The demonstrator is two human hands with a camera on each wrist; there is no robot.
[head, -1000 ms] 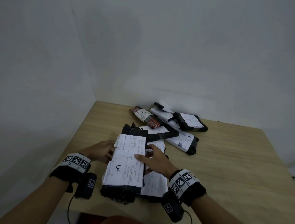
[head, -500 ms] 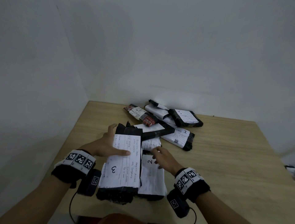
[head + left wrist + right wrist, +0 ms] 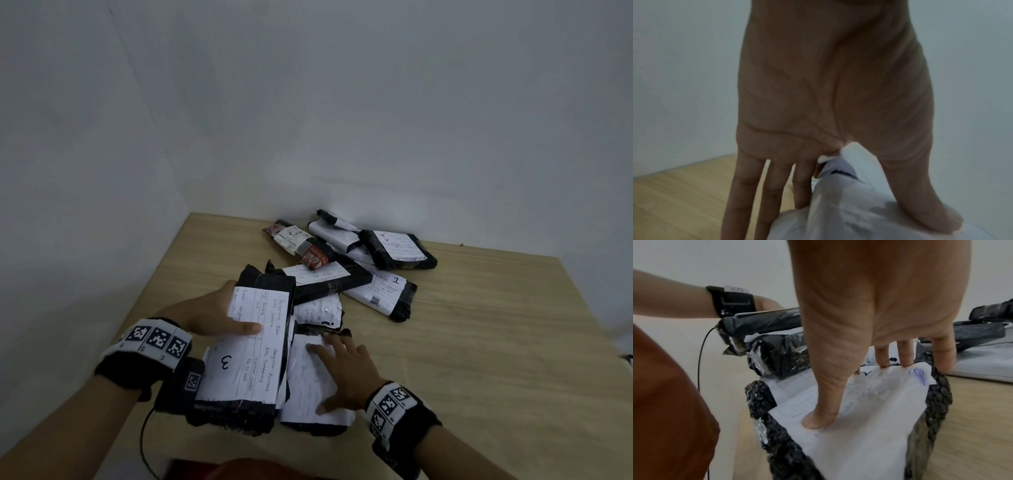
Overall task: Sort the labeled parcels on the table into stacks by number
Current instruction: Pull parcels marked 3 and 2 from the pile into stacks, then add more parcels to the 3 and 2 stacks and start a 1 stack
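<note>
A long black parcel with a white label marked 3 (image 3: 246, 359) lies at the near left of the table. My left hand (image 3: 226, 311) holds its left side, thumb (image 3: 920, 203) on the label and fingers underneath. Right beside it lies a black bubble-wrapped parcel with a white label (image 3: 308, 387), also seen in the right wrist view (image 3: 859, 426). My right hand (image 3: 342, 370) rests flat on this label with straight fingers and covers its number. Further back lie a small red-ended parcel marked 3 (image 3: 298, 240) and a parcel marked 1 (image 3: 380, 291).
More parcels are piled behind: a long black box (image 3: 329, 281), a dark one marked 1 (image 3: 397, 248), a white one (image 3: 332, 233). The wooden table (image 3: 496, 342) meets walls at the left and back. Its right half is bare wood.
My right hand left the label of the parcel marked 3 and moved right onto the neighbouring parcel, hiding its 2. My left thumb came onto the 3 label.
</note>
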